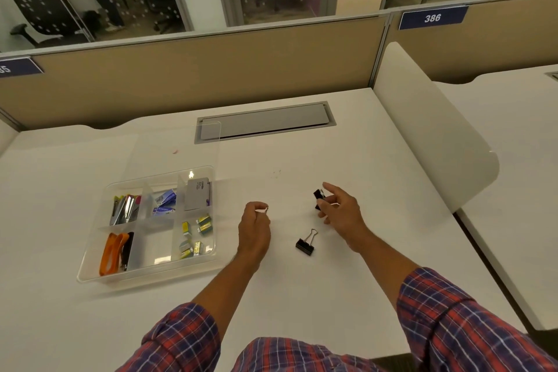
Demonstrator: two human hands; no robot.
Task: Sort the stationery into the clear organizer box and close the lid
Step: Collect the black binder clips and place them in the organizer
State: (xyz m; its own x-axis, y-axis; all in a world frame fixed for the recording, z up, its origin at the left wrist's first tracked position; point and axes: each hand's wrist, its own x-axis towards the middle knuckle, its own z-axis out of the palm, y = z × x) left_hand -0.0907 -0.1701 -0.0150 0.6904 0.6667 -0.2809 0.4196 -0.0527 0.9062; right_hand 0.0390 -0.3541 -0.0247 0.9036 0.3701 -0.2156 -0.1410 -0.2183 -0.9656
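Observation:
The clear organizer box [90,269] lies on the white desk at the left, its lid [181,148] standing open behind it. Its compartments hold staplers, blue boxes, a grey box, orange bands and several small staple boxes. My left hand [253,229] hovers right of the box with fingers curled round a small item whose silver wire loop shows; the rest is hidden. My right hand [341,211] pinches a black binder clip [317,195] above the desk. Another black binder clip [305,244] lies on the desk between my hands.
A grey cable hatch [265,122] is set into the desk behind the lid. A beige partition [211,75] runs along the back edge. A white curved divider [434,136] bounds the desk on the right.

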